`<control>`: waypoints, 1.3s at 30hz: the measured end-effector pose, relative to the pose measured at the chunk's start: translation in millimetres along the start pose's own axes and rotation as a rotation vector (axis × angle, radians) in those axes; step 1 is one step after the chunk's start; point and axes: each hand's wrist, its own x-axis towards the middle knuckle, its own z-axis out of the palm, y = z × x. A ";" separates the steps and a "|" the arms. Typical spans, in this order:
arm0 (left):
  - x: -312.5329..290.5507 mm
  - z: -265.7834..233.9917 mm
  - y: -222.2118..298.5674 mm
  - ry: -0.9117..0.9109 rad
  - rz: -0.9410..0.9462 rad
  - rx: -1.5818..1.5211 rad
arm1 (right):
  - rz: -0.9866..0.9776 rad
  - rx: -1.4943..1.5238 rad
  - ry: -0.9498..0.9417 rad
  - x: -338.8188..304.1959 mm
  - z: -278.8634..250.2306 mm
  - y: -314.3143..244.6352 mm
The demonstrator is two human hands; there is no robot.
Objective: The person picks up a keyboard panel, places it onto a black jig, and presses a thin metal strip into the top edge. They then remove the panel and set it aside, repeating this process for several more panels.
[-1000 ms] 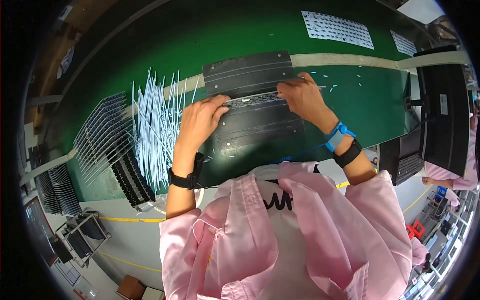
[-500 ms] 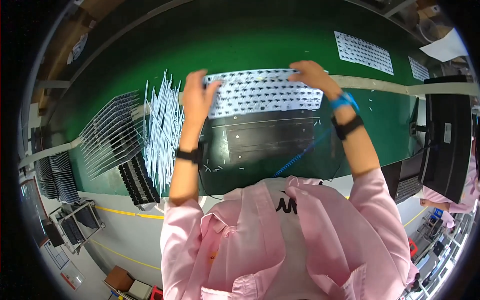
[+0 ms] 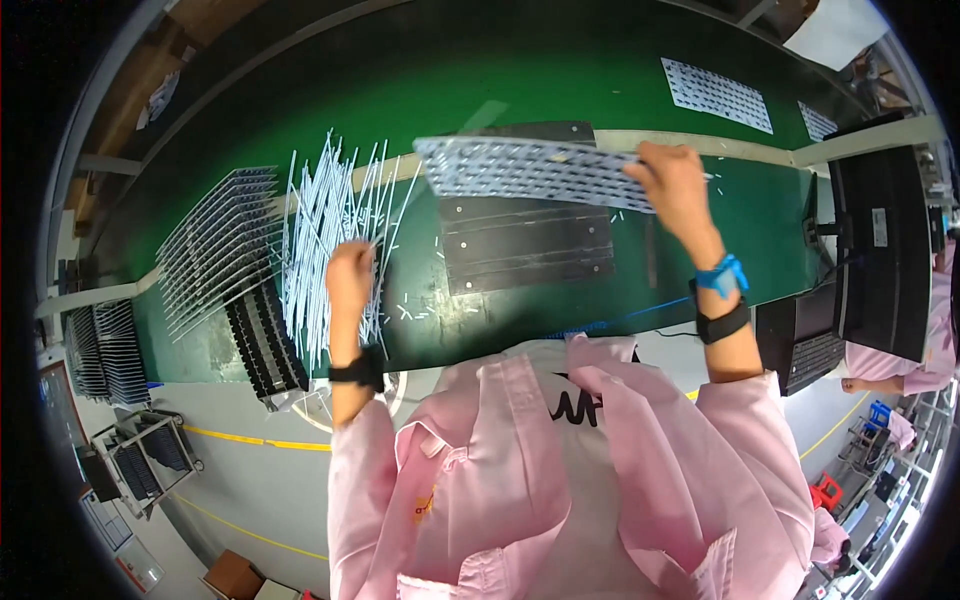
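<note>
While the R hand (image 3: 672, 180) is closed on the R end of the white panel (image 3: 530, 172), the panel's L end juts out free. Panel bears rows of small dk marks, is tilted & slightly blurred, and sits over the far part of the black plate (image 3: 530, 245); contact w/ plate can't be confirmed. Plate lies flat on the green counter (image 3: 740, 250), w/ grooves & several screw heads visible on its near part.

L hand (image 3: 350, 270): fingers curled in, narrow, at the R side of the pile of white strips (image 3: 318, 250). Can't tell if it pinches a strip. Strips lie roughly lengthwise, away from the person, many crossing.

Small white bits (image 3: 410, 312) are scattered betw. pile and plate; a few more lie R of plate, near the panel's R end. L of the pile, thin boards (image 3: 215, 255) stand in a close row, next to a black slotted rack (image 3: 262, 345) at the counter's near edge.

Far R: a patterned sheet (image 3: 718, 95) lies flat, approx. same dk-mark layout as the panel; a smaller-looking sheet (image 3: 816, 122) lies beyond it, near the black monitor (image 3: 885, 230).

Wear: blue strap (image 3: 722, 277) on R wrist, black band (image 3: 722, 320) just behind it; 2nd band (image 3: 357, 370) on L wrist.
</note>
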 end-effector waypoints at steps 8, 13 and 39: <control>-37.3 -61.3 7.1 0.173 -0.105 0.057 | -0.138 0.170 -0.018 -0.9 67.2 -45.7; 28.9 -50.3 99.8 0.038 0.377 0.091 | -0.174 0.094 -0.016 -1.5 73.4 -51.0; 130.2 52.5 54.1 -0.295 0.401 -0.061 | -0.150 0.081 -0.088 53.0 129.1 0.9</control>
